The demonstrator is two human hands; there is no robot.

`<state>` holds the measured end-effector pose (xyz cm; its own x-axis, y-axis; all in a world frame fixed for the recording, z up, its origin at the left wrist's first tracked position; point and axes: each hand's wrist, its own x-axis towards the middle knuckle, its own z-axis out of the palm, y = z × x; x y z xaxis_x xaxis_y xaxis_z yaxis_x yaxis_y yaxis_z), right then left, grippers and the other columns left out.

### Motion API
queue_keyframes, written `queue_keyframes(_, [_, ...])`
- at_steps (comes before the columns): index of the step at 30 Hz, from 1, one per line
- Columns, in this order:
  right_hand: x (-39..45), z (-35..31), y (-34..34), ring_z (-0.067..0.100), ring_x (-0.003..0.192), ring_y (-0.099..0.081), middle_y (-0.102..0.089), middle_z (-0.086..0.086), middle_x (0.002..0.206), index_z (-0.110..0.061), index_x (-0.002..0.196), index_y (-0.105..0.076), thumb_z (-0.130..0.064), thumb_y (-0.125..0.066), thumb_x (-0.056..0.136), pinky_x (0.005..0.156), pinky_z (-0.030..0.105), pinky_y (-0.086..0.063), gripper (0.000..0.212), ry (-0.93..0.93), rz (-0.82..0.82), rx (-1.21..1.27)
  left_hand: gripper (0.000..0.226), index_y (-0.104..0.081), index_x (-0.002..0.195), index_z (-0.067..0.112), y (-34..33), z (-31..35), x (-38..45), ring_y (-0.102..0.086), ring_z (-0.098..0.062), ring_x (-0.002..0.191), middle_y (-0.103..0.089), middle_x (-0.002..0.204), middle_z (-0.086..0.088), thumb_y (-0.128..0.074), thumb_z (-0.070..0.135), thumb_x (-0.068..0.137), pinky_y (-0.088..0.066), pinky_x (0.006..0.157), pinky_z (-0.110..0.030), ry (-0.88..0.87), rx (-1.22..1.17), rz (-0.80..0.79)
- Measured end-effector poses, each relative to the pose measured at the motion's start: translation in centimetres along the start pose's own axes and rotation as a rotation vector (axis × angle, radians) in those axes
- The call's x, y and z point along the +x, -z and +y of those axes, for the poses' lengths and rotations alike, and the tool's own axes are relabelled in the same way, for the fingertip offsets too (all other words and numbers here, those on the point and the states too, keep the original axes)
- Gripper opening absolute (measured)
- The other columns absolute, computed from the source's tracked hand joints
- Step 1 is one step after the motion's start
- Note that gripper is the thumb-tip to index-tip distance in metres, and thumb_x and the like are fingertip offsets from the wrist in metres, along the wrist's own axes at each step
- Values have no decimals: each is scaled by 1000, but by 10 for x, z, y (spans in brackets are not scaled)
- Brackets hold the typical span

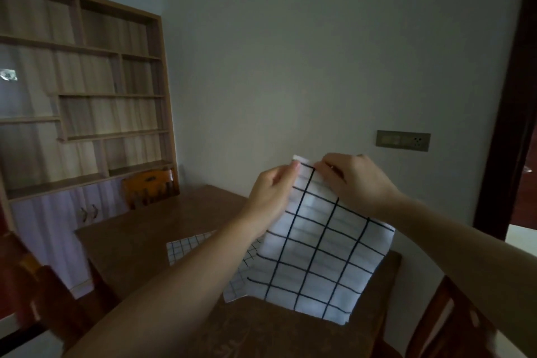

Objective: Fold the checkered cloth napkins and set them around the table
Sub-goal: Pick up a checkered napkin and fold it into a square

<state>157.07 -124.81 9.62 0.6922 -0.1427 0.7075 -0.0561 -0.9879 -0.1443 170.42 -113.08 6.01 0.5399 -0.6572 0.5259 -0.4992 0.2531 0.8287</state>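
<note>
A white napkin with a large black check (316, 253) hangs in the air above the brown table (139, 241). My left hand (270, 197) pinches its top corner from the left. My right hand (351, 180) pinches the same top edge just to the right, the two hands almost touching. The cloth drapes down to the right below them. A second napkin with a finer check (186, 247) lies flat on the table, partly hidden behind my left forearm and the raised cloth.
A wooden chair (151, 186) stands at the table's far side against a tall shelf unit (84, 90). Another chair (453, 317) is at the right, and one at the left (43, 293). A wall socket plate (403, 140) sits beside a dark door frame (511, 113).
</note>
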Motion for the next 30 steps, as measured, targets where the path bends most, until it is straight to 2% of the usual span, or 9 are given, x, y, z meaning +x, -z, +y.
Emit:
queue_keyframes(3, [7,-2,4,8,47,-38,-40,-4,51,-20,59,-38,-28,-47,99,49,34,-29,42,-56,78,39,44,-53,61,11,13,-9,-10,-40,-7,51,-44,56,3,-55,38,95,-34,52,-24,-155,212,102])
queue_keyframes(6, [13,0,8,10,46,-38,-40,-4,49,-19,58,-37,-29,-48,99,49,33,-30,44,-99,132,35,56,-46,59,-5,30,-25,-15,-35,-13,47,-37,50,-3,-58,38,93,-29,48,-28,-173,268,191])
queue_keyframes(9, [16,0,8,11,46,-38,-40,-4,49,-19,58,-37,-28,-48,99,49,34,-32,44,-91,154,40,58,-42,56,-1,38,-24,-22,-33,-12,46,-35,48,-1,-53,42,94,-29,47,-24,-139,208,208])
queue_keyframes(15, [16,4,7,15,44,-40,-41,-3,48,-18,60,-40,-32,-45,99,47,31,-29,42,-42,110,-1,70,-51,59,-7,47,-23,-28,-46,-16,45,-45,46,-2,-60,58,82,-38,47,-29,-117,277,18])
queue_keyframes(20, [11,0,5,10,43,-34,-37,-4,48,-19,58,-38,-30,-47,99,46,28,-26,44,-34,89,25,60,-61,80,6,59,-12,-24,-44,-17,55,-46,61,-2,-64,65,73,-38,55,-29,180,287,-221])
queue_keyframes(22, [13,10,8,6,46,-34,-40,-4,52,-12,58,-43,-39,-49,97,49,25,-29,48,-131,56,150,59,-63,79,3,58,-11,-21,-46,-22,56,-51,65,-10,-71,61,70,-39,55,-34,202,238,-225])
queue_keyframes(24, [5,18,10,5,66,-55,-62,-2,73,-7,73,-62,-60,-54,87,66,24,-44,56,-386,71,555,31,-72,79,12,57,-5,-20,-64,-24,63,-69,72,-9,-72,43,80,-52,63,-36,206,132,-114])
queue_keyframes(27, [-27,20,-2,20,103,-68,-73,2,111,-29,104,-74,-82,-63,56,88,41,-51,72,-599,-89,1195,15,-73,81,17,57,-2,-19,-70,-15,70,-75,77,-2,-68,30,87,-56,66,-27,194,13,30])
queue_keyframes(30, [-50,2,-25,24,108,-67,-71,6,117,-25,119,-67,-67,-77,55,86,42,-52,77,-660,-223,1243,21,-74,81,17,54,-6,-23,-72,-23,77,-76,85,-10,-67,35,88,-58,73,-36,221,0,86])
